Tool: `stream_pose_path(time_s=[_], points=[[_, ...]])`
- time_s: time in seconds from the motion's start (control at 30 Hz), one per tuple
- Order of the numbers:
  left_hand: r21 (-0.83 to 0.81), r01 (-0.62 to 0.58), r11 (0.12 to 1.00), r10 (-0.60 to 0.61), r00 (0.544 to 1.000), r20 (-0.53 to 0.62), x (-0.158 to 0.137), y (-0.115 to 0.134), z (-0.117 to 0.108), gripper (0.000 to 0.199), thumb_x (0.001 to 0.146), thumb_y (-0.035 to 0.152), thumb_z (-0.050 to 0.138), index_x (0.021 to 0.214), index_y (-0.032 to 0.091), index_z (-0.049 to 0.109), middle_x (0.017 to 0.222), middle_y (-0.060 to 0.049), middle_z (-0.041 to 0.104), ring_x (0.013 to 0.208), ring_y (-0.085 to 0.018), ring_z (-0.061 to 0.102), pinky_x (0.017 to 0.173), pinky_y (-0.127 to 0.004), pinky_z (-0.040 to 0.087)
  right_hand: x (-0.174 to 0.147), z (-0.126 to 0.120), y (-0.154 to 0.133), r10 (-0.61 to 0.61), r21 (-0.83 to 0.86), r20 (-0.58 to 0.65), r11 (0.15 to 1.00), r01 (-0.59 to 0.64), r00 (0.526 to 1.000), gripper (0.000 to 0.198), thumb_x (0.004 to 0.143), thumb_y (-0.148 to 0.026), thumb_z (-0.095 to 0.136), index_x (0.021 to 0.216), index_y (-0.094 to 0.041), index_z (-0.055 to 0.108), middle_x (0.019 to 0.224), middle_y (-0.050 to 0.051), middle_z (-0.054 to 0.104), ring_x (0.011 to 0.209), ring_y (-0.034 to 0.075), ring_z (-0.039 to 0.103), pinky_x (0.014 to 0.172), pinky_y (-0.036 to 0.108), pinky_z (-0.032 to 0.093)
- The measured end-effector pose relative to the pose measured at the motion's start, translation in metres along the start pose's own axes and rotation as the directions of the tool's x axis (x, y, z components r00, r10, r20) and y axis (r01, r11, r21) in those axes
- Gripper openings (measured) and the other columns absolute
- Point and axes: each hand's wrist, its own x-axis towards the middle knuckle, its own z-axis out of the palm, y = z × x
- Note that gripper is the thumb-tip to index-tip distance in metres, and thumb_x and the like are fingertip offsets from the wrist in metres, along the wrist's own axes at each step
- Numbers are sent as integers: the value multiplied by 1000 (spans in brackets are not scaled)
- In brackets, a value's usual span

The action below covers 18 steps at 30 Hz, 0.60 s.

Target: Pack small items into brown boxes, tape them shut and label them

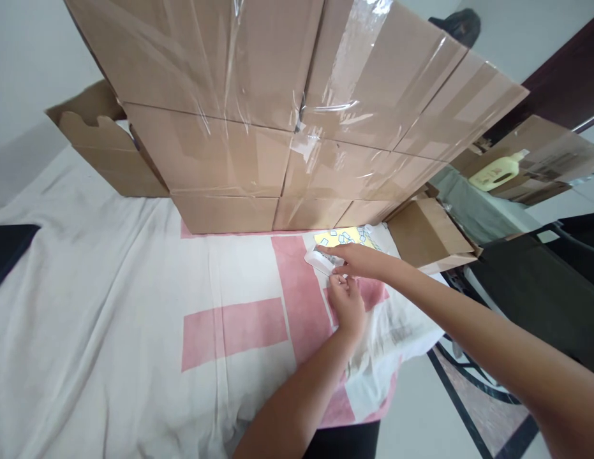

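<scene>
A small white and clear packet (319,260), perhaps plastic, lies on the pink and white cloth by the foot of the stacked cartons. My left hand (348,306) is closed with its fingertips pinching the packet's near edge. From the right, my right hand (356,259) reaches over it, index finger stretched along the top and thumb at the near side. The fingers of both hands almost meet there and cover part of the packet. Just behind the right hand is a flat yellow piece with a blue-outlined pattern (342,237).
Taped, film-wrapped cardboard cartons (220,153) form a wall ahead. An open box (110,153) stands left, another open box (423,236) right. Farther right are a yellow bottle (498,172) and a dark chair (540,287). A dark flat item (9,252) lies at the left edge.
</scene>
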Motion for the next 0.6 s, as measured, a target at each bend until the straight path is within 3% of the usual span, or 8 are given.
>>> stream_pose_path(time_s=[0.13,0.3,0.43,0.6], points=[[-22,-11,1000,12,1000,21,0,2,-1,17,94,40,56,87,26,48,66,3,58,64,-16,60,63,-27,45,-4,-7,17,-83,76,35,994,80,996,81,78,-7,58,150,-44,49,152,1,54,92,17,70,70,25,49],[-52,-21,998,23,999,36,-1,4,-2,17,93,36,54,84,27,43,67,2,63,65,-17,62,64,-27,44,-4,2,33,-112,-169,70,978,122,991,101,63,-3,74,151,-44,47,161,4,42,65,10,63,52,23,40],[-62,-35,997,39,998,50,-3,8,-3,21,93,33,53,80,27,38,73,0,70,62,-16,60,62,-27,42,5,6,34,-201,-347,48,915,205,978,99,64,-2,76,151,-38,45,152,9,51,84,19,67,59,23,43],[-70,-35,997,39,998,56,-5,12,-4,23,94,33,51,79,27,35,80,-2,74,64,-15,60,64,-28,42,12,5,32,-300,-435,36,854,286,953,101,67,-3,77,155,-36,39,145,11,53,105,26,62,66,26,44]])
